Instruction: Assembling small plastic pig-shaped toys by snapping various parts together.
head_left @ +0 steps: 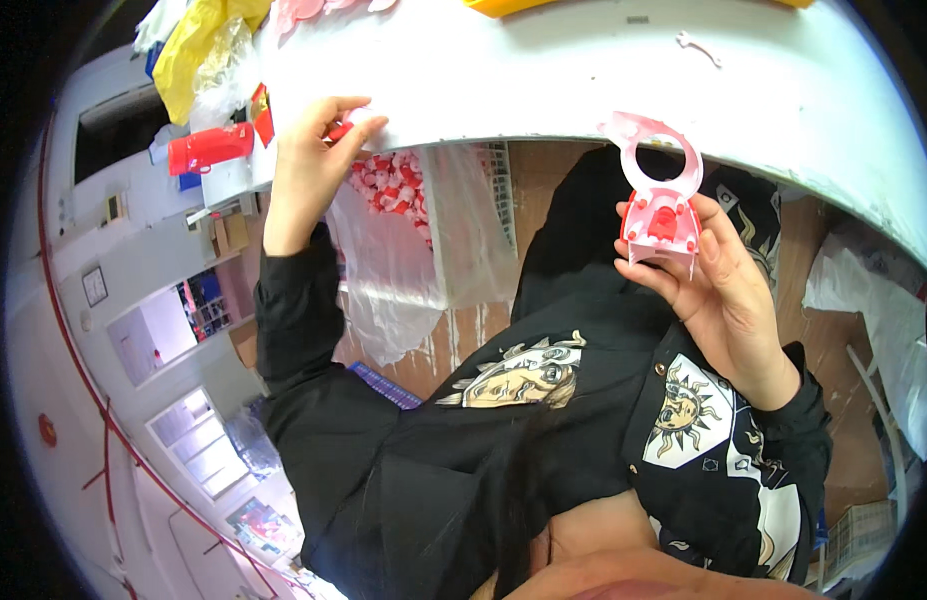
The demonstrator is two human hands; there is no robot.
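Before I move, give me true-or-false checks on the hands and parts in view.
The right hand holds a pink-and-red piece with a ring. True.
The left hand is empty. False: its fingers hold a small red and pale part.
A pale bone-shaped piece lies on the white table. True.
The red cylinder is right of the right hand. False: it is left of the left hand.
Small red and pink parts are heaped below the table's near edge. True.

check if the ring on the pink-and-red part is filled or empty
Empty: something dark behind shows straight through the ring of the pink-and-red part, held in the right hand.
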